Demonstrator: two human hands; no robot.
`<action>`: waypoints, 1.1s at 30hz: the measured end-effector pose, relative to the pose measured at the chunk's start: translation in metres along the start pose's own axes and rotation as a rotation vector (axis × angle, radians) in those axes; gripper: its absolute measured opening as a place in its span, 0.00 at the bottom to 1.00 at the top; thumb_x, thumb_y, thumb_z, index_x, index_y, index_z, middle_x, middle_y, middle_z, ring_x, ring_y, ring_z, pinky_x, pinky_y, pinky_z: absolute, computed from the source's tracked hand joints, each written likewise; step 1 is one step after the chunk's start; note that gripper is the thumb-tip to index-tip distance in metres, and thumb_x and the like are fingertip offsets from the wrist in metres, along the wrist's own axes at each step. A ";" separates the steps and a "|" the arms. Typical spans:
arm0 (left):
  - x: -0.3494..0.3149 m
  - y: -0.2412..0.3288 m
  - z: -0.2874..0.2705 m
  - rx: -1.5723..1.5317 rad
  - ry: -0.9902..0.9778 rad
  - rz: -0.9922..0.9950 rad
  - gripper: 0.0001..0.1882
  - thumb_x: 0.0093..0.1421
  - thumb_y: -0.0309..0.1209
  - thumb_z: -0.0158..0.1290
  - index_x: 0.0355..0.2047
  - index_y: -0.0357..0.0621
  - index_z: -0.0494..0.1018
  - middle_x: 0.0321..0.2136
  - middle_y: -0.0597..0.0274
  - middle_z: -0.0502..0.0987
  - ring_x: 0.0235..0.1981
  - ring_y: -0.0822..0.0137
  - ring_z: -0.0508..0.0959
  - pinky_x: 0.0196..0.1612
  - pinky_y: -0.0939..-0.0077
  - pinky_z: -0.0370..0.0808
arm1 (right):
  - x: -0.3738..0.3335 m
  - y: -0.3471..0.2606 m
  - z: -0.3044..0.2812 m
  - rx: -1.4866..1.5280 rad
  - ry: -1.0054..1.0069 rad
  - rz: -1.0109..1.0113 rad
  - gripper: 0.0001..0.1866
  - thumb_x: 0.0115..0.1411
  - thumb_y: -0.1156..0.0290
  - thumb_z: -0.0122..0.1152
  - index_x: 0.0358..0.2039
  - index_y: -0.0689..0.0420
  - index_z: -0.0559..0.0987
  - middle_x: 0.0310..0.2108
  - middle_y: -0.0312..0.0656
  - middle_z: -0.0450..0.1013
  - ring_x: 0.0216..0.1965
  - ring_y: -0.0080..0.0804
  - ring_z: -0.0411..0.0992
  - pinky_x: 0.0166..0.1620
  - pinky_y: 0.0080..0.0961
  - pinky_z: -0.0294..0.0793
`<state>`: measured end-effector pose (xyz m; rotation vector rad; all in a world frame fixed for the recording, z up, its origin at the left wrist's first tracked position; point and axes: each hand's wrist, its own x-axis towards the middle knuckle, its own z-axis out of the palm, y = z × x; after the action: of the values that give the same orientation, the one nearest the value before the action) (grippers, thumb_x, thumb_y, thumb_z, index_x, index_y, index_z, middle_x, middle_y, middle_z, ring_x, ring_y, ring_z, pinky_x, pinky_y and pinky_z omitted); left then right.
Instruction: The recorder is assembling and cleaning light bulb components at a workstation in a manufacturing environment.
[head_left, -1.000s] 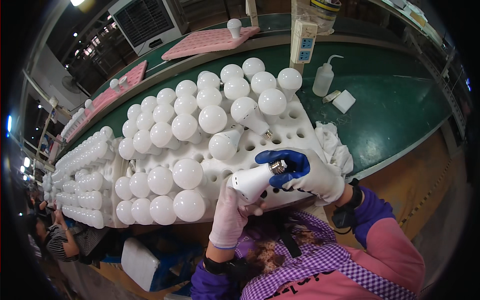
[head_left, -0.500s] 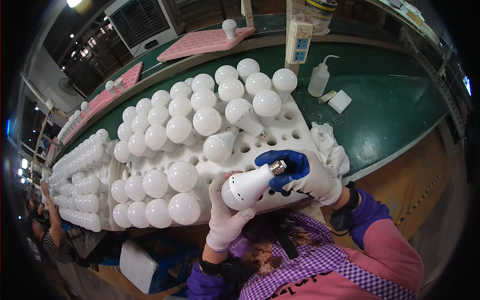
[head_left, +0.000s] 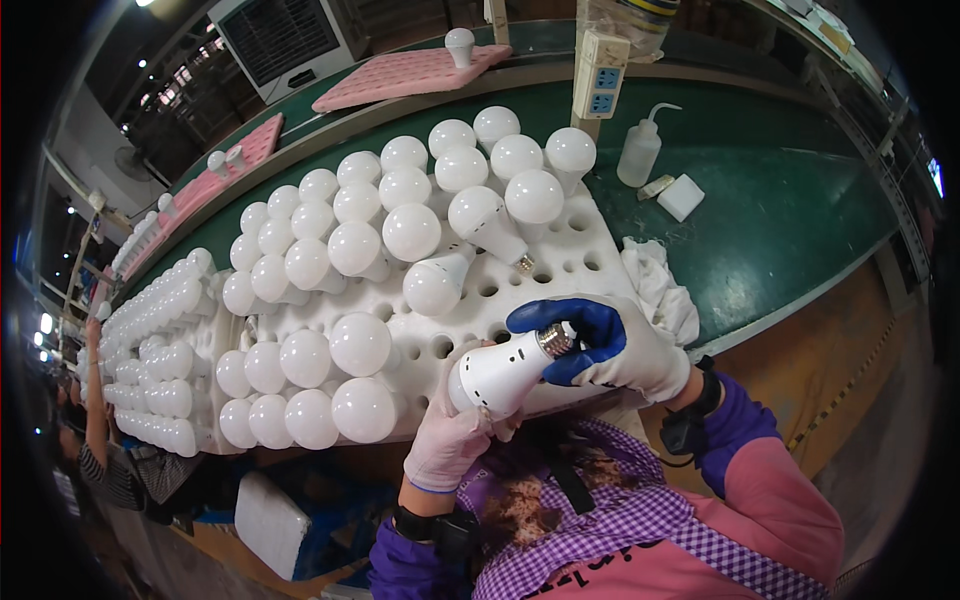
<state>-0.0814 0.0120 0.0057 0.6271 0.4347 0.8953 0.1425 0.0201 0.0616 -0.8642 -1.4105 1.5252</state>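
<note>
A white LED light bulb (head_left: 503, 372) lies tilted between my gloved hands, its metal screw base pointing up and to the right. My left hand (head_left: 447, 425), in a white glove, is closed around the rounded end of the bulb. My right hand (head_left: 610, 345), in a white glove with blue coated fingers, curls its fingers about the screw base. Just beyond them, a white foam tray (head_left: 462, 325) with holes carries rows of upright bulbs. Two bulbs lie tipped over on it, one (head_left: 437, 280) nearer me and another (head_left: 488, 225) with its screw base showing.
A crumpled white cloth (head_left: 662, 295) lies at the tray's right end. On the green table (head_left: 780, 180) stand a squeeze bottle (head_left: 640, 150) and a small white block (head_left: 681, 198). A socket post (head_left: 600, 80) rises behind. Pink foam trays (head_left: 400, 80) lie farther back. A co-worker's arm (head_left: 95, 400) shows far left.
The bulb has turned in my hands, and my left hand has rolled around its rounded end, covering more of it. My right hand stays near the screw base.
</note>
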 end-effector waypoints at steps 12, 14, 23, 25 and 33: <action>0.004 -0.007 0.022 0.247 0.170 0.106 0.48 0.41 0.32 0.67 0.60 0.40 0.53 0.46 0.47 0.70 0.37 0.56 0.78 0.35 0.70 0.78 | -0.003 0.008 0.000 0.169 0.100 0.130 0.22 0.54 0.77 0.65 0.50 0.59 0.74 0.42 0.34 0.75 0.34 0.13 0.71 0.34 0.12 0.72; 0.003 -0.008 0.025 0.294 0.225 0.149 0.47 0.40 0.34 0.68 0.58 0.40 0.55 0.42 0.47 0.72 0.34 0.56 0.78 0.31 0.69 0.78 | -0.002 0.007 0.005 0.148 0.170 0.166 0.20 0.56 0.75 0.64 0.50 0.58 0.74 0.38 0.32 0.75 0.28 0.12 0.69 0.29 0.10 0.69; -0.011 0.005 0.017 0.284 0.263 0.066 0.41 0.47 0.31 0.62 0.57 0.34 0.54 0.45 0.48 0.71 0.35 0.58 0.79 0.30 0.73 0.78 | -0.007 -0.003 -0.037 -0.222 0.346 -0.065 0.18 0.58 0.76 0.57 0.50 0.59 0.75 0.32 0.35 0.75 0.29 0.19 0.72 0.33 0.18 0.73; -0.016 0.006 0.016 0.271 0.275 0.071 0.40 0.47 0.32 0.62 0.57 0.34 0.54 0.44 0.48 0.71 0.33 0.58 0.79 0.29 0.74 0.78 | -0.002 -0.004 -0.042 -0.531 0.456 -0.140 0.19 0.55 0.72 0.61 0.48 0.58 0.76 0.33 0.40 0.77 0.31 0.31 0.75 0.38 0.27 0.74; -0.028 0.004 0.002 0.216 0.279 0.134 0.39 0.49 0.35 0.61 0.57 0.34 0.55 0.41 0.46 0.73 0.31 0.57 0.79 0.28 0.74 0.77 | 0.026 -0.006 -0.038 -1.023 0.467 -0.381 0.18 0.53 0.69 0.63 0.45 0.58 0.76 0.35 0.46 0.74 0.35 0.41 0.75 0.39 0.31 0.73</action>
<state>-0.0977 -0.0097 0.0123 0.7384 0.7541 1.0778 0.1683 0.0587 0.0649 -1.3212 -1.8279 0.2019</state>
